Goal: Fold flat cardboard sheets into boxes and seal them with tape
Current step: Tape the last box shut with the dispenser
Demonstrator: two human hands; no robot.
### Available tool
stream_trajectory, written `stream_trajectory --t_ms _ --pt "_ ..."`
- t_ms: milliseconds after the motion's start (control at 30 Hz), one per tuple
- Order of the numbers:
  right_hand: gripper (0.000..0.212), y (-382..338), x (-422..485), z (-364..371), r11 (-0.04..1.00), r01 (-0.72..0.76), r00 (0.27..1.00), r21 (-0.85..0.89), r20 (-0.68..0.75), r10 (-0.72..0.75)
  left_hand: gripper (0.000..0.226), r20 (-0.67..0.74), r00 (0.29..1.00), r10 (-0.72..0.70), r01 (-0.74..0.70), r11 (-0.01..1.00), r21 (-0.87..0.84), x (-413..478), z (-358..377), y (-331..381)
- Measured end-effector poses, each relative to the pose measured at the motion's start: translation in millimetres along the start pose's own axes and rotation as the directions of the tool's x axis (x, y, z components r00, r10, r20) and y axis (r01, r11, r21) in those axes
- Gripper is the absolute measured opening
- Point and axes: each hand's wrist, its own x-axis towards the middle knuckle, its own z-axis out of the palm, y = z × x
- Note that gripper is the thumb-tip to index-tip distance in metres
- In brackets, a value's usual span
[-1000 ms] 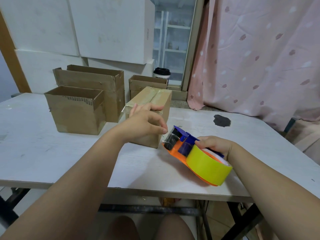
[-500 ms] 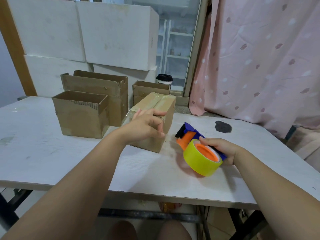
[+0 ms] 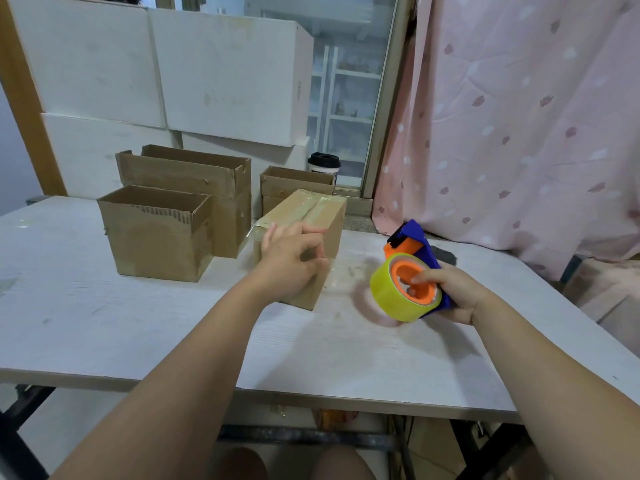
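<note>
The sealed box (image 3: 311,216) sits on the table (image 3: 104,323), just right of an open box (image 3: 156,237). My left hand (image 3: 289,259) curls against its near top corner; I cannot tell whether it truly grips. My right hand (image 3: 453,296) clasps the tape dispenser (image 3: 405,289), right of the box. Empty, the box should be light and its walls yielding, the tape slick. I'd hold bare cardboard near the stiff edges.

Blue and orange tape dispenser (image 3: 415,233) with a yellow tape roll (image 3: 384,291). Plain brown taped box (image 3: 330,230) on a white table (image 3: 104,323). Pink curtain (image 3: 519,133) scattered with white and mauve leaves.
</note>
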Motion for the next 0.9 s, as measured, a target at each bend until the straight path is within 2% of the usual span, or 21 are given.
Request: stream_trajectory --t_ms 100,200,367,533,633,767,900 --pt "0.03 -4 -1 8 0.999 0.032 0.997 0.014 -0.07 -0.031 0.026 -0.067 0.997 -0.033 0.031 0.999 -0.033 3 2 1" --pt "0.037 -4 -9 13 0.995 0.018 0.999 -0.093 0.035 -0.015 0.029 -0.099 0.994 -0.053 0.048 0.998 -0.049 5 2 3" --pt "0.036 -2 -22 6 0.952 0.013 0.992 -0.305 0.123 0.025 0.024 -0.025 0.994 -0.11 0.106 0.987 -0.119 5 -9 3" --pt "0.032 1 -28 2 0.921 0.038 0.985 -0.387 0.168 0.03 0.018 0.059 0.995 -0.084 0.091 0.989 -0.121 3 -18 3" --pt "0.033 -7 -34 11 0.841 0.068 0.972 -0.536 0.226 0.066 0.018 0.123 0.987 -0.099 0.118 0.981 -0.152 4 -21 2" --pt "0.024 -24 -39 33 0.646 0.146 0.959 -0.749 0.267 0.092 0.021 0.133 0.987 -0.09 0.113 0.978 -0.178 2 -26 6" --pt "0.021 -35 -39 47 0.52 0.203 0.95 -0.83 0.296 0.1 0.021 0.125 0.989 -0.081 0.11 0.962 -0.251 1 -27 8"
